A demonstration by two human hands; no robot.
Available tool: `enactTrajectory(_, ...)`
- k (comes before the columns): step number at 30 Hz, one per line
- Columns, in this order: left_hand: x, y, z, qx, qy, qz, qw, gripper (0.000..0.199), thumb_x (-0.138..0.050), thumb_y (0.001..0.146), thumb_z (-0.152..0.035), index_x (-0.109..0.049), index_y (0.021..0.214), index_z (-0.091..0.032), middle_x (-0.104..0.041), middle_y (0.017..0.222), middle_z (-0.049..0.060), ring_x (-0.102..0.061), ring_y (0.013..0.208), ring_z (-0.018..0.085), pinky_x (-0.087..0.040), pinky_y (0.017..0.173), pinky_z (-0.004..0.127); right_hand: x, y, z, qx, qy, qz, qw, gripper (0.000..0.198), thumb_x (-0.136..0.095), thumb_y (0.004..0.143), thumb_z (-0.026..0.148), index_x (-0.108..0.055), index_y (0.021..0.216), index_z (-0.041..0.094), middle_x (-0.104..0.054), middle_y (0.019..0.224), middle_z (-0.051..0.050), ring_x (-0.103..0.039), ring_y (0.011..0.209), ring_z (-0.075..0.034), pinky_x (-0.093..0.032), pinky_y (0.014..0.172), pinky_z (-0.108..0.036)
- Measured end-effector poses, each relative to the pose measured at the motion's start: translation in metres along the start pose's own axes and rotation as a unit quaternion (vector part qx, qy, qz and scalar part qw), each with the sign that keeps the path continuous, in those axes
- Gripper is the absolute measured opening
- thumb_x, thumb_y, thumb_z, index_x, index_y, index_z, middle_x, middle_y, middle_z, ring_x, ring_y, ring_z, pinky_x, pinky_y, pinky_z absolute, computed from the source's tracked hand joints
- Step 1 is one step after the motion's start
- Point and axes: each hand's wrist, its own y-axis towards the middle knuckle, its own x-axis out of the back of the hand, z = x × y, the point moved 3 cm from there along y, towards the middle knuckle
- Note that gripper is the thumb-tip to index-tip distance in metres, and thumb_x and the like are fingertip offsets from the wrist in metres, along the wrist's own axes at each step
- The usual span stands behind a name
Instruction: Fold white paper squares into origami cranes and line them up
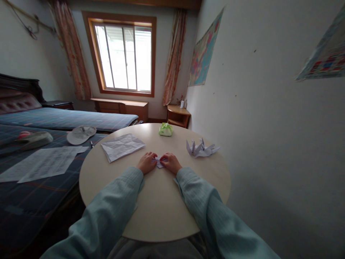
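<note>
Near the middle of the round table (159, 216), a small folded piece of white paper (159, 165) lies between my two hands. My left hand (147, 163) grips its left side with curled fingers. On the right side, my right hand (170, 163) pinches the same paper, its thumb and fingers close to those of the left. Much of the paper is hidden under the fingers. To the right stand several folded paper cranes (203, 150), grouped close together. A stack of creased paper sheets (122, 145) rests to the left, beyond my left hand.
A green tissue pack (165, 130) sits at the table's far edge. Left of the table is a bed (54, 208) with a white cap (81, 134), printed sheets (48, 163) and a pen (92, 144). A white wall (269, 144) runs along the right.
</note>
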Motion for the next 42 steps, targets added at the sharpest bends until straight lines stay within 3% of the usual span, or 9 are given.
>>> enactTrajectory(12, 0.0042, -0.0011, -0.0007, -0.002, 0.026, -0.038, 0.999, 0.021, -0.053, 0.062, -0.019, -0.06, 0.082, -0.018, -0.055, 0.079, 0.005, -0.048, 0.08, 0.018, -0.04, 0.076, 0.031, -0.0003, -0.0003, 0.0018, 0.01, 0.014, 0.004, 1.0, 0.011, -0.061, 0.064, 0.022, -0.066, 0.074, 0.02, -0.061, 0.08, -0.003, -0.054, 0.08, -0.013, -0.039, 0.077, -0.025)
enactTrajectory(25, 0.0053, -0.0009, -0.0029, -0.013, 0.011, -0.032, 0.999, 0.019, -0.053, 0.062, -0.018, -0.059, 0.08, -0.017, -0.056, 0.08, 0.005, -0.049, 0.08, 0.018, -0.04, 0.075, 0.031, -0.0026, 0.0007, -0.0015, 0.018, 0.024, 0.001, 1.0, 0.01, -0.061, 0.065, 0.022, -0.067, 0.073, 0.021, -0.062, 0.086, -0.003, -0.054, 0.084, -0.013, -0.038, 0.08, -0.026)
enactTrajectory(42, 0.0029, -0.0006, -0.0015, -0.019, -0.001, -0.028, 0.999, 0.019, -0.051, 0.062, -0.016, -0.055, 0.081, -0.017, -0.055, 0.08, 0.005, -0.048, 0.079, 0.018, -0.04, 0.073, 0.03, -0.0019, 0.0002, 0.0021, 0.036, 0.023, -0.003, 0.999, 0.01, -0.061, 0.064, 0.018, -0.065, 0.073, 0.019, -0.062, 0.078, -0.003, -0.055, 0.077, -0.012, -0.04, 0.074, -0.023)
